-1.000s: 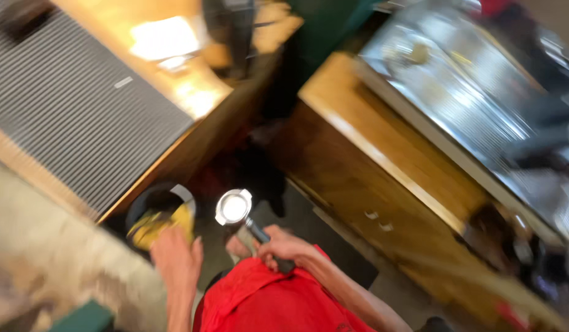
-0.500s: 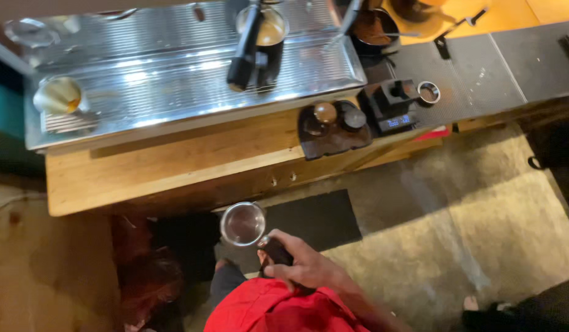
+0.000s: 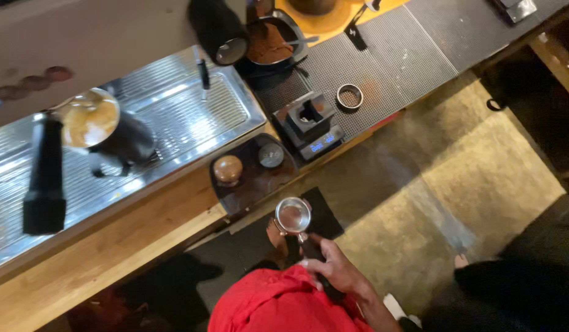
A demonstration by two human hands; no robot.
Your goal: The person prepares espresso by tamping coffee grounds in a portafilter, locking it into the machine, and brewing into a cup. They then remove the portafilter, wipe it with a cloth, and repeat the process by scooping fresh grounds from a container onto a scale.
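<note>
My right hand (image 3: 326,265) grips the black handle of a portafilter (image 3: 293,216), held low in front of my red shirt (image 3: 278,304). Its round steel basket faces up and looks empty. The basket hovers just off the front edge of the wooden counter (image 3: 112,249), below a dark tamping mat (image 3: 253,184). On that mat stand a wooden-knobbed tamper (image 3: 228,169) and a round metal distributor (image 3: 271,155). My left hand is out of sight.
A small scale with a dark holder (image 3: 310,123) and a dosing ring (image 3: 349,96) sit on a black ribbed mat. Behind are a pan of coffee grounds (image 3: 269,40), a steel drip tray (image 3: 180,117), a metal pitcher (image 3: 97,126) and a black machine handle (image 3: 44,181). The floor is right.
The view has swung from a dark bin to the coffee bar. My left hand, which held a yellow cloth at the bin, has left the view. The portafilter stays in my right hand.
</note>
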